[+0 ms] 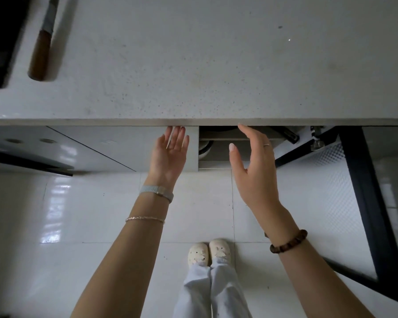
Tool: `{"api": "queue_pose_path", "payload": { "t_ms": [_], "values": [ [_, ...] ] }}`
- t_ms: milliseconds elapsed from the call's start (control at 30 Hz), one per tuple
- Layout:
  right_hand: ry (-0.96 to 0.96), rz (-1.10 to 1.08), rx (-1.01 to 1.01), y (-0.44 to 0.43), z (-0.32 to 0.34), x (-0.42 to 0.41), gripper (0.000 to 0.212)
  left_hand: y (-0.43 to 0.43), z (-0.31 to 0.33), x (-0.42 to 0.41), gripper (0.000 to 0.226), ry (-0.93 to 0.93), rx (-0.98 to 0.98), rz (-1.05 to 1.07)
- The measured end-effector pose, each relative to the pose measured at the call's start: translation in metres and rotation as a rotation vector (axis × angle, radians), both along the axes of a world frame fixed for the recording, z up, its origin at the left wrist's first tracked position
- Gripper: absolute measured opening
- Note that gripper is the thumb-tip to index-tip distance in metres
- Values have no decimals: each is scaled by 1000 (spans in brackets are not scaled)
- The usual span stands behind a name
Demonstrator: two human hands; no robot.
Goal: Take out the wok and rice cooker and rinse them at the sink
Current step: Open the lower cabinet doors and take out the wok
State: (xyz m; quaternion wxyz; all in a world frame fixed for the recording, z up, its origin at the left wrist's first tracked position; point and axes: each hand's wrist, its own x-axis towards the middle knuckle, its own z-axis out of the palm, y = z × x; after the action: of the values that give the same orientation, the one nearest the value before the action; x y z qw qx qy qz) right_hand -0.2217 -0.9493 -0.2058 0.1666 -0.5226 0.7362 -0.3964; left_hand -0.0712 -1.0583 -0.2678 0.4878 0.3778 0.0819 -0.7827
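Reaching toward the cupboard [217,154] under the surface [193,65], the left hand [170,154] has its grip spread wide and empty. Right of it, inside, what may be the rice cooker [203,149], pale and round, sits below a dark rim, perhaps the wok [218,128]; the right hand [255,166], grip also open and empty, hangs before them. Pulled out too steeply, either could strike the surface edge.

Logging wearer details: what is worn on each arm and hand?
No sleeves show. Left hand: pale woven watch band and thin chain bracelet at the wrist. Right hand: thin ring, with a brown bead bracelet at the wrist.
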Motion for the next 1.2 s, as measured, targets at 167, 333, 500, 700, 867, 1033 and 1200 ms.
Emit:
{"api": "queue_pose_path", "payload": {
  "t_ms": [167,333,500,700,867,1033,1200],
  "values": [
    [3,15,-5,2,-3,-3,41,-1,3,-6,31,27,-52,23],
    [25,29,-18,7,-3,-4,41,2,7,-10,24,38,-79,36],
    [31,58,-18,22,1,-1,41,18,10,1,17,-30,-74,-12],
    [55,164,-13,42,12,24,39,64,11,31,17,-219,-111,-141],
    [81,275,16,56,22,53,41,99,13,75,23,-168,-49,-160],
    [93,405,61,64,24,95,41,130,12,121,17,-226,-30,-170],
    [80,506,78,60,26,147,41,151,15,167,21,-276,-25,-176]
  ]
}}
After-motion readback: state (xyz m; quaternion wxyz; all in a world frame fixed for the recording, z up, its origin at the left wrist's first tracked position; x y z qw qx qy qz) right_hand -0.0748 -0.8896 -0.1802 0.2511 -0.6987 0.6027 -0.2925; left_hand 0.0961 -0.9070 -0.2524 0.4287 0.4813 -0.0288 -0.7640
